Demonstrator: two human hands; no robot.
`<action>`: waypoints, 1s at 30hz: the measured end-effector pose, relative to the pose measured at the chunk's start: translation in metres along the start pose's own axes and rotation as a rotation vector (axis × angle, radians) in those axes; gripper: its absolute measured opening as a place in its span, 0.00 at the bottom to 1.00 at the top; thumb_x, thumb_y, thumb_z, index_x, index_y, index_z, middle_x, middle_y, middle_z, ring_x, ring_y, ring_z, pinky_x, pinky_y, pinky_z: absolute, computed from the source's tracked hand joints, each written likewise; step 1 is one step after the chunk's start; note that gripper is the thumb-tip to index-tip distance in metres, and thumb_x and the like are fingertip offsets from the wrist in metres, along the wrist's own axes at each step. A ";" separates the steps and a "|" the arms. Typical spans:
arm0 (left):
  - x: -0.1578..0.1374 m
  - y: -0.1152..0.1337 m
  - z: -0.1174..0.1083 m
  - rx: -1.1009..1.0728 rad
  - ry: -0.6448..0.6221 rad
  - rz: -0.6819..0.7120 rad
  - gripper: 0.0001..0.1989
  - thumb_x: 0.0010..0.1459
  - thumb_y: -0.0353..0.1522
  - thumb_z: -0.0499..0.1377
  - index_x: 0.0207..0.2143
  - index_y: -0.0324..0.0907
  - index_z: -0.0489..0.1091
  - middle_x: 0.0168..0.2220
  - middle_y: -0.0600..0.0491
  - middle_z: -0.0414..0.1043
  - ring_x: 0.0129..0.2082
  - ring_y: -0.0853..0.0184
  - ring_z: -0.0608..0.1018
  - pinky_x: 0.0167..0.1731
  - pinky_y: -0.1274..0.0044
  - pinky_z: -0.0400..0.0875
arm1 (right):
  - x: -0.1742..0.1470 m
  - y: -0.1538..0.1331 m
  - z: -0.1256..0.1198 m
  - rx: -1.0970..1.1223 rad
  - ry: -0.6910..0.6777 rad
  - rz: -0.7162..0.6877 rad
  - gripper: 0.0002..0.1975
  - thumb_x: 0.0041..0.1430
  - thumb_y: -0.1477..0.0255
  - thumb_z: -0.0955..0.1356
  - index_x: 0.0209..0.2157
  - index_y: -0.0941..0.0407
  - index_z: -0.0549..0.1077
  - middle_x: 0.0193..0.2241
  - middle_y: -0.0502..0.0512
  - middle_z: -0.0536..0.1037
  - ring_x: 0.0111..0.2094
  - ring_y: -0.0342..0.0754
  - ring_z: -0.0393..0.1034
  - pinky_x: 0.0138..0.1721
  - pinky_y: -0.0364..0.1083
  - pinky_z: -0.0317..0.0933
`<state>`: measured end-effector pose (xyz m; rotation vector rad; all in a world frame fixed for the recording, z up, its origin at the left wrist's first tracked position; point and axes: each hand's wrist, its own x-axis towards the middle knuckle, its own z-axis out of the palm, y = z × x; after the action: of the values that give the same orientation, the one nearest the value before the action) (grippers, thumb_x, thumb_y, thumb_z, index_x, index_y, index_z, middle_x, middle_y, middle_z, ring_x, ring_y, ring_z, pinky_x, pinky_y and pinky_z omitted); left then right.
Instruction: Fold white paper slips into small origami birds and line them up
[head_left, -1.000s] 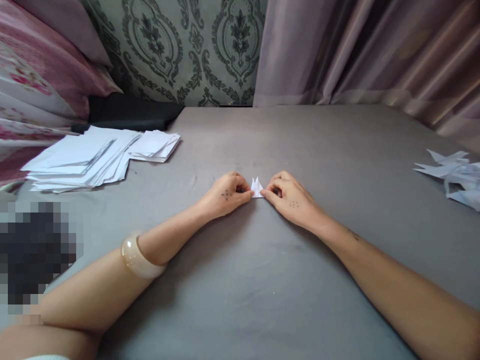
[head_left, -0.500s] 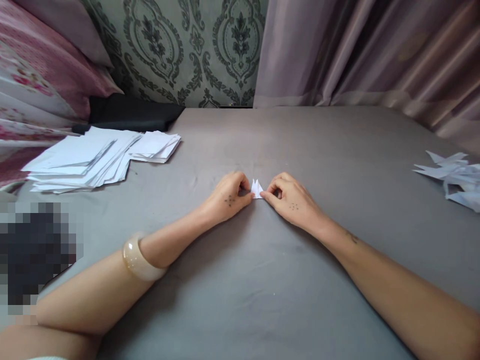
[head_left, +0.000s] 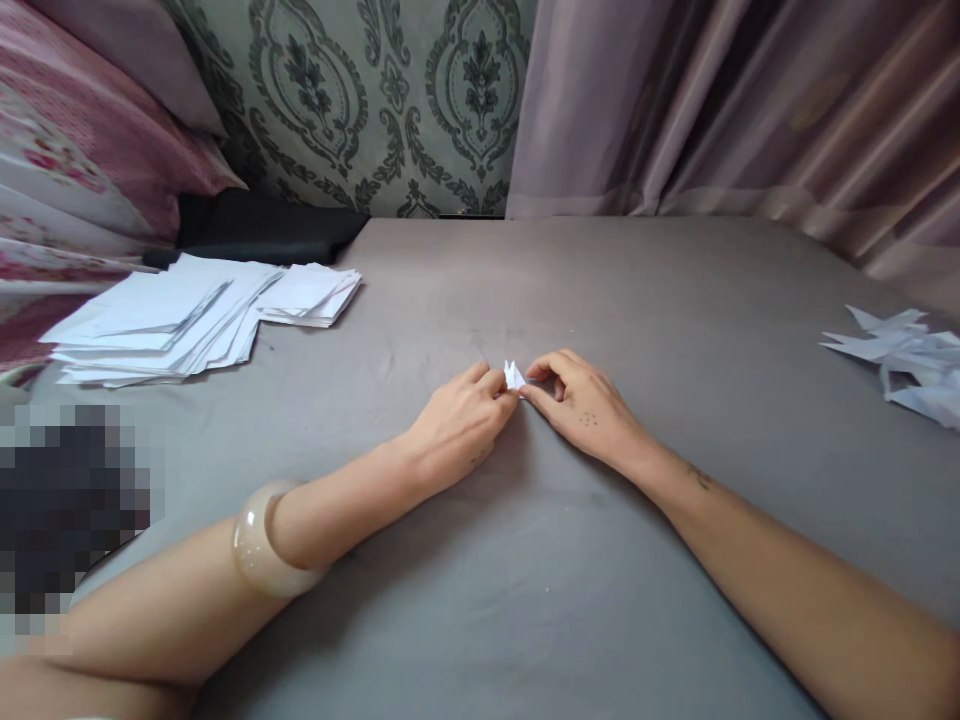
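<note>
We find a small, white, folded paper piece with pointed tips (head_left: pixel 514 374) between the two hands, near the middle of a wide grey cloth surface (head_left: pixel 570 600). Fingers cover its lower left part, hiding its full outline from us. Our left hand (head_left: pixel 461 425) is closed on that side, knuckles upward, the thumb largely concealed. Our right hand (head_left: pixel 589 405) has its fingers curled and its thumb at the paper's lower right corner; whether it pinches or merely touches there, we cannot tell. Well off to the right, a heap of white, pointed, folded paper pieces (head_left: pixel 919 350) is cut off by the picture's edge. To the left lie loose stacks of white paper sheets (head_left: pixel 154 310). Below these, a dark, pixelated patch (head_left: pixel 71 500) is unreadable to us.
</note>
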<state>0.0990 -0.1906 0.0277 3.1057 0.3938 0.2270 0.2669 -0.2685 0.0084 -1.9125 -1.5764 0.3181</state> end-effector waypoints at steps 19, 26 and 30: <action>0.010 -0.019 0.010 -0.840 0.211 -0.489 0.12 0.50 0.24 0.52 0.35 0.38 0.71 0.28 0.54 0.72 0.26 0.72 0.71 0.26 0.81 0.65 | -0.002 0.003 -0.008 0.134 -0.083 -0.001 0.10 0.52 0.75 0.65 0.36 0.53 0.74 0.34 0.50 0.72 0.28 0.41 0.64 0.33 0.44 0.60; 0.011 -0.020 0.012 -0.983 0.226 -0.484 0.07 0.52 0.29 0.57 0.34 0.37 0.71 0.26 0.54 0.70 0.26 0.73 0.70 0.26 0.81 0.65 | -0.003 0.008 -0.005 0.196 -0.080 -0.071 0.12 0.49 0.79 0.64 0.32 0.52 0.76 0.36 0.49 0.72 0.27 0.39 0.63 0.31 0.42 0.58; 0.011 -0.023 0.015 -1.092 0.232 -0.432 0.08 0.52 0.30 0.60 0.35 0.37 0.70 0.27 0.55 0.68 0.26 0.73 0.69 0.26 0.81 0.65 | -0.007 0.006 -0.005 0.193 -0.092 -0.122 0.11 0.50 0.79 0.64 0.30 0.52 0.76 0.37 0.50 0.72 0.26 0.39 0.64 0.31 0.42 0.60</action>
<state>0.1058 -0.1656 0.0137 1.8859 0.6449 0.5585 0.2727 -0.2768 0.0068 -1.6688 -1.6504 0.4927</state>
